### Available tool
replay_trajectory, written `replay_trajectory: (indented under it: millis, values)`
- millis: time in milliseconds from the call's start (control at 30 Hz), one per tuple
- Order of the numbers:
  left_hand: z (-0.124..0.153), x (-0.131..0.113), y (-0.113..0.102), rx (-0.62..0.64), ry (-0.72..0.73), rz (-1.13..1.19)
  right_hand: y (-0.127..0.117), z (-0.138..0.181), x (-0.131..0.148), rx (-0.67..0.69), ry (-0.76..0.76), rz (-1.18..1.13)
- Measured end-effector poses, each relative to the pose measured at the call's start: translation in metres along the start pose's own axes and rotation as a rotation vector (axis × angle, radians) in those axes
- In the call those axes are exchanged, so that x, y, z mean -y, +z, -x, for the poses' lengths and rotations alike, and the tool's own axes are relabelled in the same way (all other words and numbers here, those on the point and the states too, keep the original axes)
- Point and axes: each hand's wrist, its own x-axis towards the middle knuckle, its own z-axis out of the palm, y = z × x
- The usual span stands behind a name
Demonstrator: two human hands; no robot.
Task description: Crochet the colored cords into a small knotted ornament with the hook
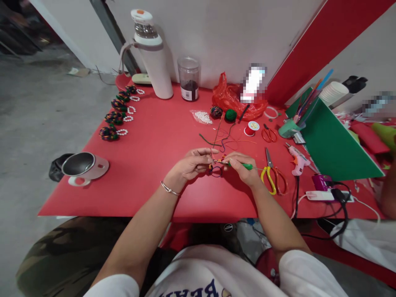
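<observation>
My left hand [193,163] is closed in a pinch on a small multicoloured yarn piece [215,168] just above the red table [148,165]. My right hand [243,167] is closed round a green-handled crochet hook [244,166], its tip at the yarn piece. Coloured yarn strands [224,140] run from the piece back to dark and green yarn balls [223,113]. A silver bracelet sits on my left wrist.
Several finished yarn flowers with bead rings [119,111] line the left edge. Also on the table: a white thermos [153,57], jar [189,78], steel bowl [78,165], yellow scissors [270,173], red scissors [269,134], pink glue gun [297,159], red bag [235,99], green board [334,144].
</observation>
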Motion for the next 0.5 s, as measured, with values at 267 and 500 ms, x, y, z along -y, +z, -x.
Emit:
replay_trajectory:
  millis: [267, 500]
  values:
    - [-0.001, 0.016, 0.014, -0.116, 0.162, -0.102, 0.018, 0.001, -0.005, -0.145, 0.182, -0.06]
    - [-0.005, 0.015, 0.012, -0.215, 0.284, -0.174, 0.021, 0.002, -0.007, -0.15, 0.234, -0.125]
